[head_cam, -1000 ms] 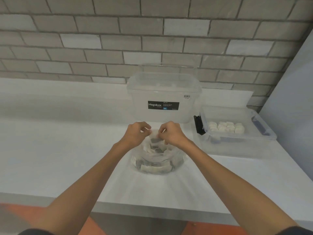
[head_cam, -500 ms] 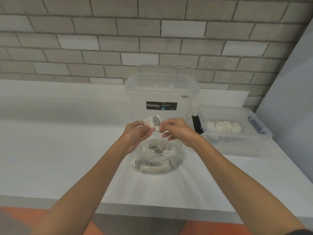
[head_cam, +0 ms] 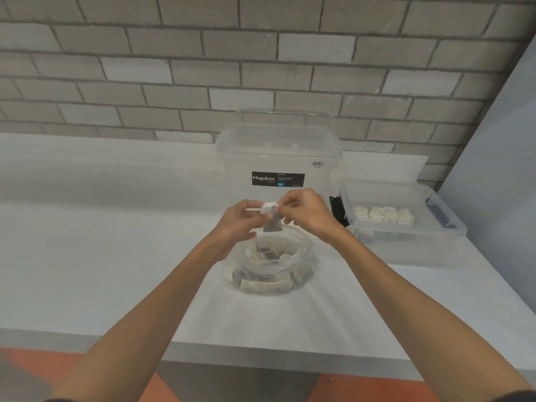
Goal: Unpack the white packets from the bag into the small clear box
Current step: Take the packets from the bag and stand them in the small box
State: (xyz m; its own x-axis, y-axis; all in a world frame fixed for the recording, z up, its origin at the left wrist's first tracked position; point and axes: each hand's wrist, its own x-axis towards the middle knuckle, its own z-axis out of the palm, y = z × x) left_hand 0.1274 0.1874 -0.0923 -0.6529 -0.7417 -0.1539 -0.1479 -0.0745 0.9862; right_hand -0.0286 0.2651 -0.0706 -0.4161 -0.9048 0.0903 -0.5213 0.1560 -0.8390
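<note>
A clear plastic bag (head_cam: pixel 269 271) with several white packets inside sits open on the white table, in front of me. Above its mouth I hold one white packet (head_cam: pixel 271 217), its lower half grey. My left hand (head_cam: pixel 239 224) pinches the packet's left top corner. My right hand (head_cam: pixel 304 211) pinches its right top corner. The small clear box (head_cam: pixel 403 227) stands to the right, with several white packets (head_cam: pixel 384 214) in rows inside it.
A tall clear Megabox bin (head_cam: pixel 278 166) with a lid stands right behind the bag. A brick wall runs along the back. A grey panel (head_cam: pixel 499 169) closes off the right side. The table's front edge (head_cam: pixel 261 358) is near me.
Both hands rose out of the bag's mouth with one packet. It now hangs between both hands, a little higher and further right than half a second ago.
</note>
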